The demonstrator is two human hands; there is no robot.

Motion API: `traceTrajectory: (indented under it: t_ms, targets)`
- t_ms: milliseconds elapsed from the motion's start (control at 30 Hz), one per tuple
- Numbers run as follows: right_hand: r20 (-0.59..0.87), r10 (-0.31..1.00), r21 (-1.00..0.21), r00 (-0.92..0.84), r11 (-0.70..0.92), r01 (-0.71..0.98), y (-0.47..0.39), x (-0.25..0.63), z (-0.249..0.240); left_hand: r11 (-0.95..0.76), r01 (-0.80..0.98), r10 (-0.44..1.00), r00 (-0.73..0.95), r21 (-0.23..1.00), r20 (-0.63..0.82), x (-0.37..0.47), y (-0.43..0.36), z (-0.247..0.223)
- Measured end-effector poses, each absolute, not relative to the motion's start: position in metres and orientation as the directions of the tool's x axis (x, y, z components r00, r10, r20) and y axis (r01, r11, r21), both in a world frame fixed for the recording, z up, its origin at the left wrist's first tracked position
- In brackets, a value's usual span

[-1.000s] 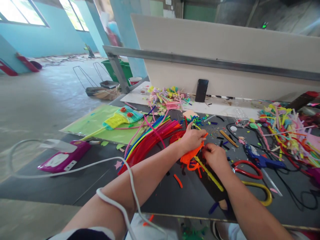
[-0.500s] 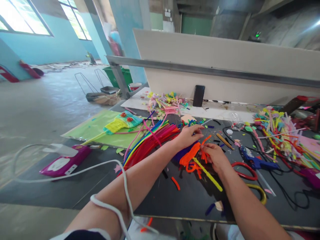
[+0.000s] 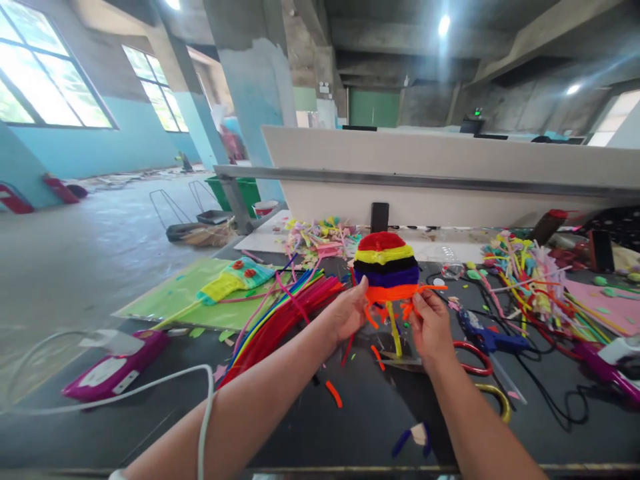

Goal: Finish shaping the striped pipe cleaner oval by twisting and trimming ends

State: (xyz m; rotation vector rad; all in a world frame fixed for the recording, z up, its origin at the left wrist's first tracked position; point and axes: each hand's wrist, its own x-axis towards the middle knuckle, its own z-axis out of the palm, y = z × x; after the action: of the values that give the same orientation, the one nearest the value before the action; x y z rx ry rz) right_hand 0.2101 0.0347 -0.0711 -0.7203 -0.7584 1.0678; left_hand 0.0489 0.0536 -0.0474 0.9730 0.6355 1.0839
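Observation:
A striped pipe-cleaner piece [image 3: 385,265] is held upright above the dark table, with red, yellow, black, purple and orange bands from top to bottom. Orange ends dangle from its lower edge, and a yellow stem [image 3: 395,330] points down from the middle. My left hand [image 3: 350,310] grips the piece at its lower left edge, fingers partly hidden behind it. My right hand [image 3: 430,323] pinches the lower right edge near an orange strand. Red-handled scissors [image 3: 473,358] lie behind my right wrist. A bundle of coloured pipe cleaners [image 3: 285,320] rests left of my left hand.
A purple power strip [image 3: 117,365] with a white cable lies left, the cable crossing my left forearm. A blue glue gun [image 3: 493,335] and black cords lie right. A phone [image 3: 379,217] stands at the back. Behind it is a white panel [image 3: 450,160].
The striped piece has been raised and turned so its bands face the camera. My left hand has moved down to its left edge and closed on it. The view has tilted upward.

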Motion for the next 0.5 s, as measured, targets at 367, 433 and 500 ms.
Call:
traceTrajectory:
  t_ms: [367, 433, 500]
  targets:
    - [0.307, 0.934, -0.931, 0.184, 0.334, -0.144, 0.034, 0.209, -0.073, -0.044, -0.452, 0.974, 0.179, 0.891, 0.139, 0.053, 0.043, -0.059]
    - [0.328, 0.923, -0.928, 0.2, 0.354, -0.115, 0.033, 0.208, -0.073, -0.063, -0.42, 0.977, 0.157, 0.905, 0.141, 0.053, 0.042, -0.061]
    - [0.344, 0.911, -0.927, 0.227, 0.368, -0.069, 0.032, 0.206, -0.073, -0.072, -0.402, 0.978, 0.153, 0.913, 0.144, 0.054, 0.04, -0.059]
